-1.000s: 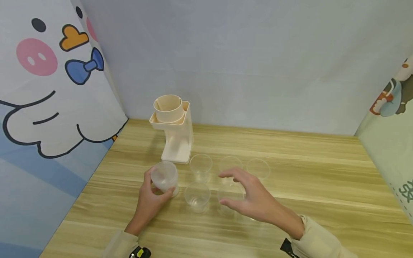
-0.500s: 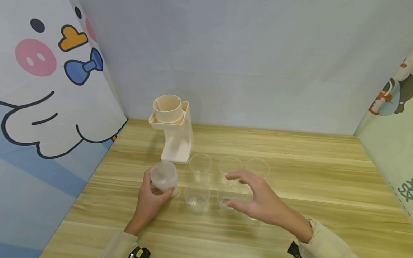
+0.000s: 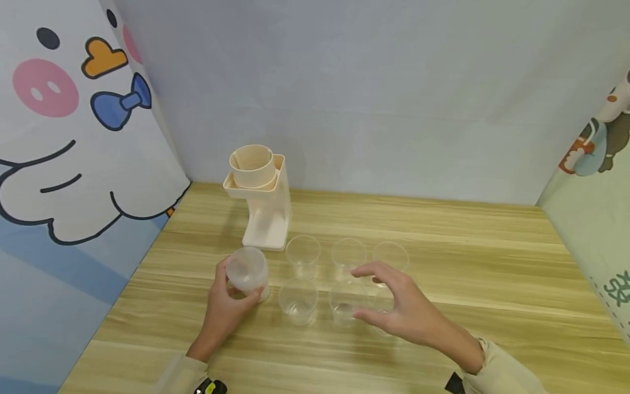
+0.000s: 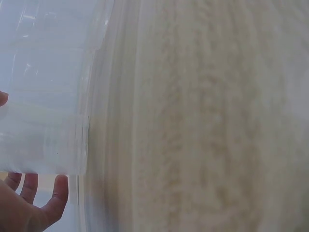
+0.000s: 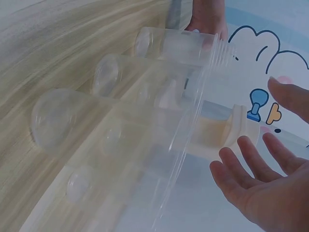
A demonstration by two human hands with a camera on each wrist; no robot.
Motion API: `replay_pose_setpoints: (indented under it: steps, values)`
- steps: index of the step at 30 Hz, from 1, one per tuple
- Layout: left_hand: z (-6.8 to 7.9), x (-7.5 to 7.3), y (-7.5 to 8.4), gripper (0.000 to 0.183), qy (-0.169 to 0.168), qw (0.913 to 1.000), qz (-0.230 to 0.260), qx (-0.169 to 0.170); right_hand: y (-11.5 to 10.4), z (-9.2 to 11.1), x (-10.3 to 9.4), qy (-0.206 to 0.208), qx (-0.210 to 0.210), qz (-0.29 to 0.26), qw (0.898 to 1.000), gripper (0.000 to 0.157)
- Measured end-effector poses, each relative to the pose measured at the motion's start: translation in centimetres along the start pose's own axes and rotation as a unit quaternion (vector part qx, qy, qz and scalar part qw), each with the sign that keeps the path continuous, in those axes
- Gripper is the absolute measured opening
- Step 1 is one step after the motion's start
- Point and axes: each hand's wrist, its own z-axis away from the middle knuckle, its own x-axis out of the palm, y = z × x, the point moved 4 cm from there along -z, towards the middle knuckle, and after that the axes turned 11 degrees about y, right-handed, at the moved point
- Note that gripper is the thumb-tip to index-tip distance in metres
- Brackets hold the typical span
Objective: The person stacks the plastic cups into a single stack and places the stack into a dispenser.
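Note:
My left hand [image 3: 223, 309] grips a nested stack of clear plastic cups [image 3: 248, 269] at the left of the table, thumb and fingers on opposite sides. The left wrist view shows that stack [image 4: 43, 140] close up, with fingertips along its side. Several single clear cups stand upright in two rows to its right, among them a front left cup [image 3: 298, 302], a front middle cup [image 3: 347, 306] and a back left cup [image 3: 303, 258]. Over the front right cup hovers my right hand [image 3: 410, 309], thumb and fingers spread apart with nothing between them; it partly hides that cup.
Behind the stack stands a cream cup dispenser [image 3: 268, 213] with a round holder on top. A pale cloth wall [image 3: 364, 98] closes off the back of the wooden table [image 3: 467, 246]. Printed cartoon cloth [image 3: 64, 148] hangs along the left side.
My right hand has drawn back a little to the right, away from the front middle cup. The left hand keeps its hold on the stack, while the head view shifts slightly.

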Motion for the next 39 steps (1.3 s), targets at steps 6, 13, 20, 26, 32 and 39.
replay_pose_setpoints:
  steps: [6, 13, 20, 26, 32, 39]
  values:
    - [-0.2, 0.2, -2.4, 0.081, 0.005, 1.0, 0.007, 0.004, 0.4, 0.4, -0.2, 0.009, -0.003, 0.001, 1.0, 0.052]
    - [-0.2, 0.2, -2.8, 0.079, 0.007, 0.9999, 0.012, 0.009, 0.8, 0.8, -0.6, 0.019, 0.003, 0.007, 1.0, 0.052]
    - [0.0, 0.1, -2.5, 0.08, 0.006, 0.9999, 0.009, 0.008, 1.5, 1.5, -0.9, 0.03, 0.012, 0.008, 0.999, 0.052]
    - [0.3, -0.3, 0.0, 0.078, 0.006, 0.9999, -0.002, 0.008, 1.9, 2.1, -1.5, 0.055, 0.005, 0.009, 0.998, 0.051]
    - [0.2, -0.4, 0.8, 0.077, 0.005, 1.0, -0.003, 0.007, 2.6, 2.6, -1.9, 0.071, 0.008, 0.016, 0.997, 0.052]
    - [-0.2, 0.2, -2.3, 0.08, 0.002, 1.0, 0.004, 0.003, 3.3, 3.2, -2.2, 0.074, 0.022, 0.032, 0.996, 0.054]
